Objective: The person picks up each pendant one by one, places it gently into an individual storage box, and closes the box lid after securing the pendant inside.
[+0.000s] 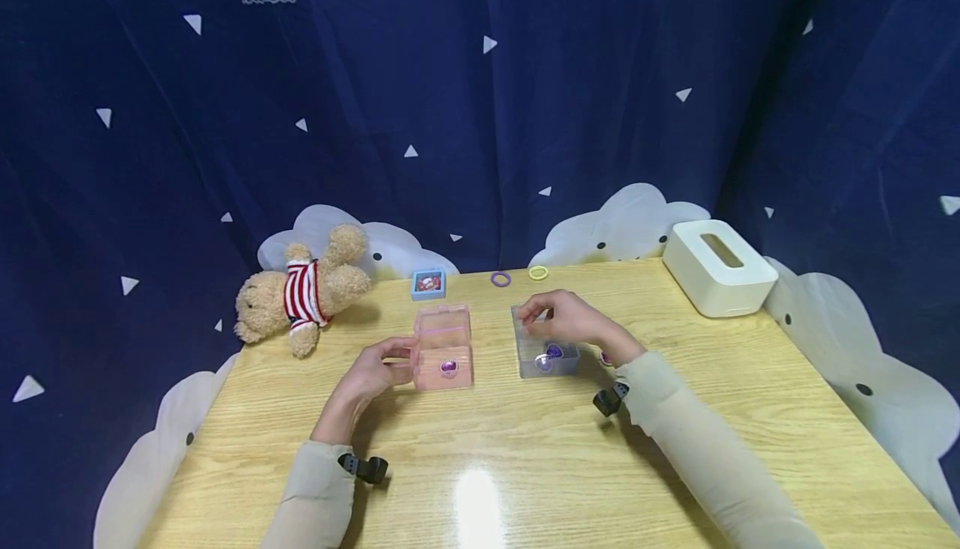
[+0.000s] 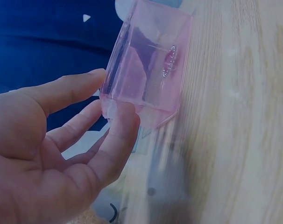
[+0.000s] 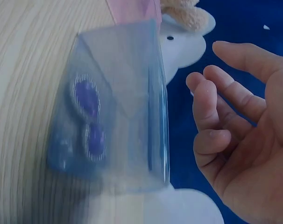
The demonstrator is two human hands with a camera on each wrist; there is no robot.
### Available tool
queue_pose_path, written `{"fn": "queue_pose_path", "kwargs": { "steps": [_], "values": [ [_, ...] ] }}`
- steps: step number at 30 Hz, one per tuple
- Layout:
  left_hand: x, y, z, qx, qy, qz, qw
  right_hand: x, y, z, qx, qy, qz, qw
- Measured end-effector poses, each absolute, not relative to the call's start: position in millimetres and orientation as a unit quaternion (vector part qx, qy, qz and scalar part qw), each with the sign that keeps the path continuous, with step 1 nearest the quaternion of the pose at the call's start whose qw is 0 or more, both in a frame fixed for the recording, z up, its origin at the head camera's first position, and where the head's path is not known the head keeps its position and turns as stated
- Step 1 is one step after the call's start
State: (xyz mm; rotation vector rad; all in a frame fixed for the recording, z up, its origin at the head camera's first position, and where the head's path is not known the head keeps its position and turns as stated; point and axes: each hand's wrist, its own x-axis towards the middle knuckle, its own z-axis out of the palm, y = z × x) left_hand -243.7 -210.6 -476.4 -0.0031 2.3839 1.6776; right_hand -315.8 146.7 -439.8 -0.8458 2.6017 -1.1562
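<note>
A clear pink plastic box (image 1: 423, 374) lies on the wooden table with its lid laid back. Inside it is a magenta gem with a sparkly rim (image 1: 448, 368). My left hand (image 2: 53, 144) holds this box by its left side, thumb and fingertips on the edge near the lid. To the right is a clear grey-blue box (image 3: 127, 84), also with its lid back, containing two purple oval gems (image 3: 88, 100). Over its lid hovers my right hand (image 1: 562, 316), fingers loosely bent with nothing between them. Beside the right wrist, a partly covered magenta gem (image 1: 606, 358) lies on the table.
Behind the boxes lie a small blue square case (image 1: 428, 284), a purple ring (image 1: 501, 279) and a yellow ring (image 1: 538, 272). A teddy bear (image 1: 303, 291) in a striped shirt lies at the back left. At the back right stands a white tissue box (image 1: 738, 292).
</note>
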Motion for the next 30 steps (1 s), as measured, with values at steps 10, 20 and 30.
{"fn": "queue_pose_path", "kwargs": {
  "steps": [10,20,30],
  "values": [
    [-244,-210,-475,0.001,0.810,0.575,0.115,-319,195,-442,-0.244,0.887,-0.387,0.064],
    [-244,-212,-475,0.002,0.809,0.577,0.114,-324,244,-458,-0.204,0.904,-0.363,0.096],
    [-243,-211,-474,0.002,0.809,0.577,0.117,-319,268,-476,-0.208,0.908,-0.335,0.142]
  ]
}}
